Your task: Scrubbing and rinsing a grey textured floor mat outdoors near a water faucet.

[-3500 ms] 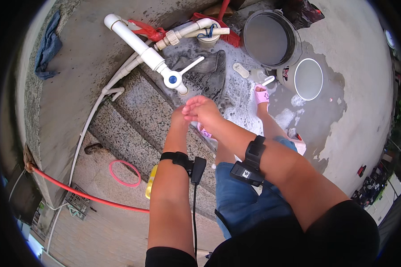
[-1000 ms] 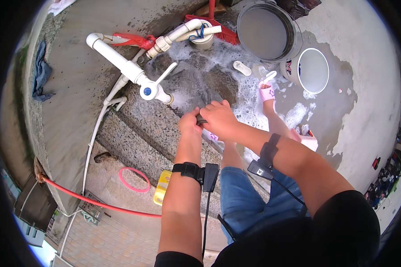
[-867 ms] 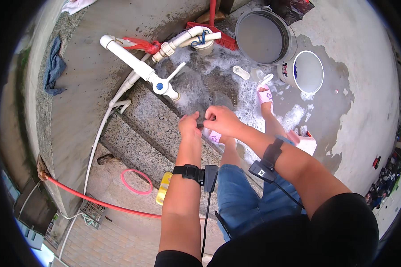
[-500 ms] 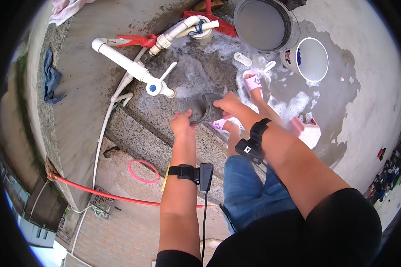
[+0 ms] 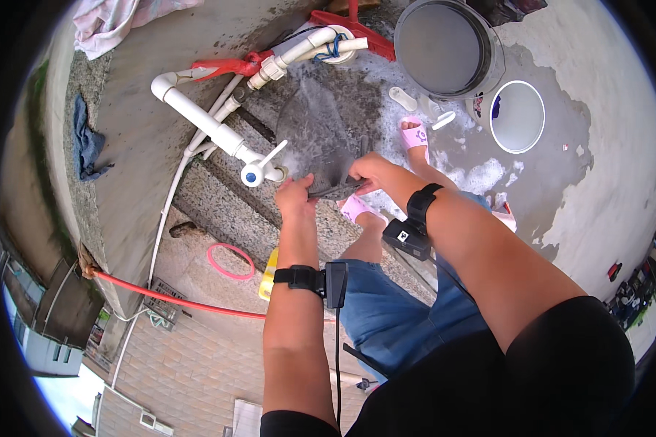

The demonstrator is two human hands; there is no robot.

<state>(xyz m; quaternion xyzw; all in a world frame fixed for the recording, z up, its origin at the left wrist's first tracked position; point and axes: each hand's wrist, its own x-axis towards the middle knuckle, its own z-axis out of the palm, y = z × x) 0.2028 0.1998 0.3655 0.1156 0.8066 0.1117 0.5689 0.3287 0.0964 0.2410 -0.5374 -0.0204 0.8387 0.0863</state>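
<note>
My left hand point(image 5: 295, 197) and my right hand point(image 5: 368, 172) each grip an edge of a wet grey cloth point(image 5: 335, 191), held between them. Its far part blends with the wet grey ground, so its full extent is hard to make out. Just left of the cloth, water streams from a white plastic tap point(image 5: 256, 169) with a blue-centred knob and a lever handle. My left fingers are close to its spout. Some of the right fingertips are hidden under the cloth's edge.
A large bucket point(image 5: 497, 73) of grey water stands at the far right beside a white bucket point(image 5: 541, 116). Foam point(image 5: 481, 173) covers the ground around my pink slippers point(image 5: 415, 136). Stone steps point(image 5: 222, 200), a pink ring point(image 5: 231, 261) and a red hose point(image 5: 175, 298) are at left.
The grey cloth, bunched between my hands before, now hangs lower and more stretched along its near edge. My view has shifted slightly, and my left hand appears nearer the tap spout.
</note>
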